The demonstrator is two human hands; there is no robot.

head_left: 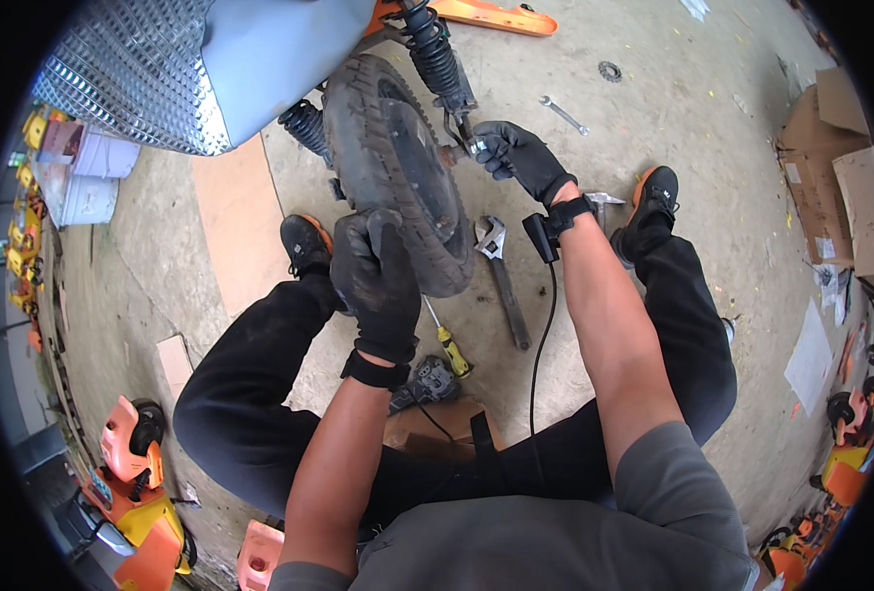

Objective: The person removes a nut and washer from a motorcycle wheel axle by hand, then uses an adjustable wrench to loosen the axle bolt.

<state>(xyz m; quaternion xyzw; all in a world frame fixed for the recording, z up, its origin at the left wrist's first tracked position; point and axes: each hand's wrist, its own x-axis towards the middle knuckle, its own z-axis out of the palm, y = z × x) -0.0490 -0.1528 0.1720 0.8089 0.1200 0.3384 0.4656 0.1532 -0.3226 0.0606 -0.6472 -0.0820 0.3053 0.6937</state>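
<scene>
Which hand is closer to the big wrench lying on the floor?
Left. The left hand grips the tire just beside the wrench; the right hand is up at the wheel's axle, farther away.

black gloved hands (376, 281), dark grey tyre (378, 148), yellow-handled screwdriver (449, 345).

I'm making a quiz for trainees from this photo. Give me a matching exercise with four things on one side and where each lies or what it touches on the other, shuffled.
Things:
1. left hand
2. right hand
3. adjustable wrench
4. yellow-handled screwdriver

Places:
A. at the wheel's axle, by the black spring
B. on the concrete right of the wheel, near the right forearm
C. gripping the tyre's near edge
D. on the floor just below the tyre, between the forearms

Pairs: 1-C, 2-A, 3-B, 4-D
</scene>
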